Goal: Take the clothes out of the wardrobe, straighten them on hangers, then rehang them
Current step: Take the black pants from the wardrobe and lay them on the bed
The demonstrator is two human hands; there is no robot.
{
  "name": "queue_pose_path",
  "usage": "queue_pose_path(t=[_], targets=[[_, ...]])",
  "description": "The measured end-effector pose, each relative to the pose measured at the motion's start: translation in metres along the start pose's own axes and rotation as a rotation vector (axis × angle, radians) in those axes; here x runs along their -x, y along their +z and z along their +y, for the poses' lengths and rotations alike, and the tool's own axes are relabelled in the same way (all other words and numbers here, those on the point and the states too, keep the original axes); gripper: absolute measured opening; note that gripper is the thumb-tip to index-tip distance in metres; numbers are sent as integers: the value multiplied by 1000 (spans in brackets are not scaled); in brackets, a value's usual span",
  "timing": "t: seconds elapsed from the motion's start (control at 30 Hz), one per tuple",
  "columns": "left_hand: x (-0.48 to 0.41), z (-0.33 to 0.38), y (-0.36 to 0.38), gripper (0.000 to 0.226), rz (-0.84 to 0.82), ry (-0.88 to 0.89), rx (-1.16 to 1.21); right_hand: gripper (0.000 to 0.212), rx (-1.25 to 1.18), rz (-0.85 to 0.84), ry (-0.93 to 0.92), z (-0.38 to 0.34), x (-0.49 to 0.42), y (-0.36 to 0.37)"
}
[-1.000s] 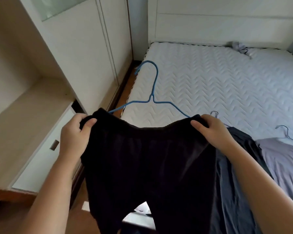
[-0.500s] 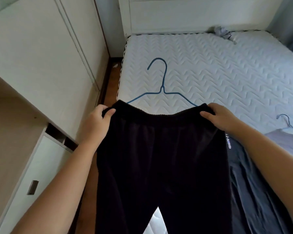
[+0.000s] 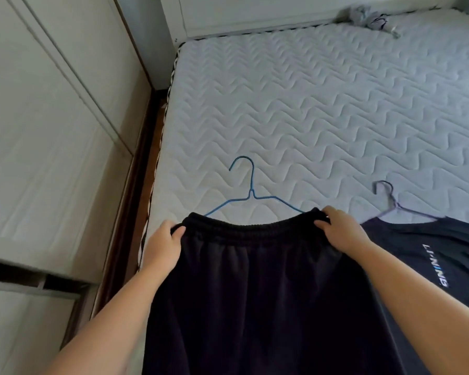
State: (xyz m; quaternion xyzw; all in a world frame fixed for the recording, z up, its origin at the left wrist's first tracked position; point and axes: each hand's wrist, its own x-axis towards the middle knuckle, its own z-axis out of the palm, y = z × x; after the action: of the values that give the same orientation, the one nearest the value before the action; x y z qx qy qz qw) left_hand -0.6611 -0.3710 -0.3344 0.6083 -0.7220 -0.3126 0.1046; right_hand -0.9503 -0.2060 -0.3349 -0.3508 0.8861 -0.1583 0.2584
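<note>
Head view, and I start at the grip: my left hand (image 3: 163, 246) has its fingers curled over the left corner of the elastic waistband (image 3: 249, 231), thumb tucked against the cloth. My right hand (image 3: 341, 231) pinches the right corner the same way, so both hands are closed on the black pants (image 3: 255, 293). The waistband is pulled out flat between them and the dark cloth falls toward me, out of the bottom of the picture.

Just past the waistband lies a blue wire hanger (image 3: 251, 196), hook pointing away from me. Its two shoulders run down behind the top edge of the pants, so the lower bar is hidden. I cannot tell whether the pants touch the hanger or hang just above it.

Right of my right hand lies a dark shirt (image 3: 431, 253) with pale lettering, on a grey hanger (image 3: 390, 201) whose hook sticks out past the collar.

All of this sits on a bare white mattress (image 3: 309, 117), quilted in a wavy pattern, with dark-and-white piping along its left edge. At the far end stands a white headboard (image 3: 255, 14), and near it lies a small crumpled grey bundle (image 3: 368, 18). Along the left side run pale wardrobe doors (image 3: 52, 131), with a narrow strip of brown floor (image 3: 136, 185) between them and the bed.
</note>
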Motion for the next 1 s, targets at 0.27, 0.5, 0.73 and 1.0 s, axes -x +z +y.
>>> queue_pose_path(t=[0.27,0.5,0.73,1.0], targets=[[-53,-46,121,29,6,-161,10,24,-9,-46,79,72,-76,92],[-50,-63,165,25,327,-78,-92,29,86,312,-52,96,-76,130],[-51,-66,170,30,387,-52,-118,31,103,301,-62,98,-77,133],[-12,-41,135,46,117,-172,-75,63,470,-29,26,76,-25,105]])
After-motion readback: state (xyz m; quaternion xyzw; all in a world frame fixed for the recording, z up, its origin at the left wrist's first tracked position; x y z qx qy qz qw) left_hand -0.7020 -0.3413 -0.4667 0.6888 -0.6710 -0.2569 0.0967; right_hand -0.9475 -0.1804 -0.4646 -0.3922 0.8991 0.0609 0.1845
